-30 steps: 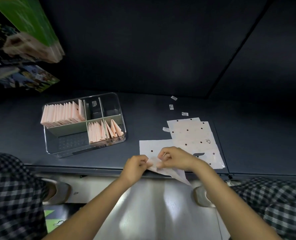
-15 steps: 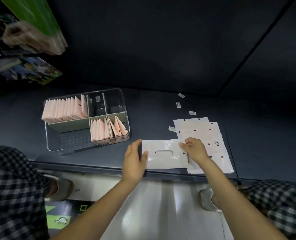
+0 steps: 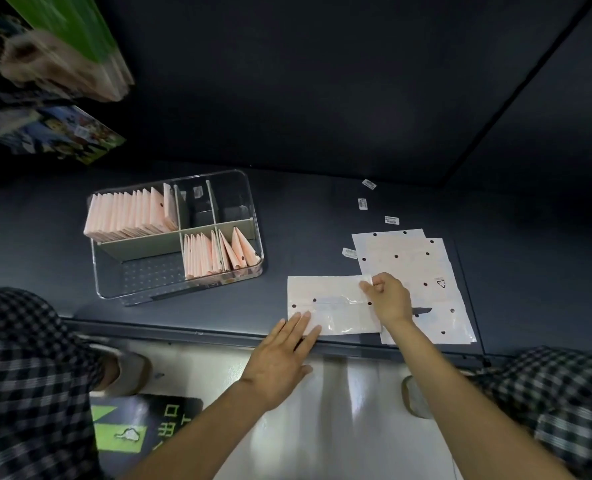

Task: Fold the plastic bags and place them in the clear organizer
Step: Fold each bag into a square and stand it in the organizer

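A white plastic bag with black dots (image 3: 332, 303) lies flat near the front edge of the dark table. My left hand (image 3: 282, 358) rests flat with straight fingers on its lower left corner. My right hand (image 3: 388, 297) pinches the bag's upper right corner. To the right lies a stack of flat dotted bags (image 3: 412, 271), partly under my right hand. The clear organizer (image 3: 142, 289) stands at the left, with folded pink bags (image 3: 131, 213) in its back left compartment and more folded bags (image 3: 215, 252) in the front right one.
Several small white labels (image 3: 363, 203) lie on the dark table (image 3: 322, 220) behind the stack. Coloured boxes (image 3: 62, 46) hang at the upper left. My checked trouser legs and slippers sit below the table edge on both sides.
The bag that both hands held bunched at the table edge now lies spread flat. My left hand moved down to its lower left corner; my right hand holds the upper right corner.
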Demonstrator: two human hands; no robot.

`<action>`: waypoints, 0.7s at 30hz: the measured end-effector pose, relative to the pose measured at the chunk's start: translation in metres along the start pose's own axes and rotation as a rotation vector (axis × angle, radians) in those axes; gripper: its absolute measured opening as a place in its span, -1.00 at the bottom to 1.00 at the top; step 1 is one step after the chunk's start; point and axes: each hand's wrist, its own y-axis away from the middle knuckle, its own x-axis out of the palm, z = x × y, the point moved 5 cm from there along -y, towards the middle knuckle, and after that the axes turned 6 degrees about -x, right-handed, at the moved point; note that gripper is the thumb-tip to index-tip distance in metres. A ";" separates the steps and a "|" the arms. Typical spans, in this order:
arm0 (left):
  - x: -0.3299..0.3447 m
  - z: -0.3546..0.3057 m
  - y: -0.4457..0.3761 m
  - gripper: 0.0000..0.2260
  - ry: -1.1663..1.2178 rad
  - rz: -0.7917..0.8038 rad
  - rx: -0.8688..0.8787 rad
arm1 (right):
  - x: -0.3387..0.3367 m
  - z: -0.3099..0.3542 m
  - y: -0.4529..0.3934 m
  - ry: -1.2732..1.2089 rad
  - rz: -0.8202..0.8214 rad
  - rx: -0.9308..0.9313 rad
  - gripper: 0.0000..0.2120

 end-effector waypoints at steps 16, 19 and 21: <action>-0.019 0.014 -0.015 -0.51 -0.079 0.027 -0.013 | 0.000 -0.011 0.063 0.566 0.267 -0.676 -0.50; -0.020 0.017 -0.016 -0.47 -0.047 0.011 -0.034 | -0.003 -0.010 0.061 0.655 0.296 -0.759 -0.45; -0.022 0.020 -0.018 -0.42 -0.011 -0.020 -0.059 | -0.006 -0.007 0.055 0.619 0.275 -0.773 -0.47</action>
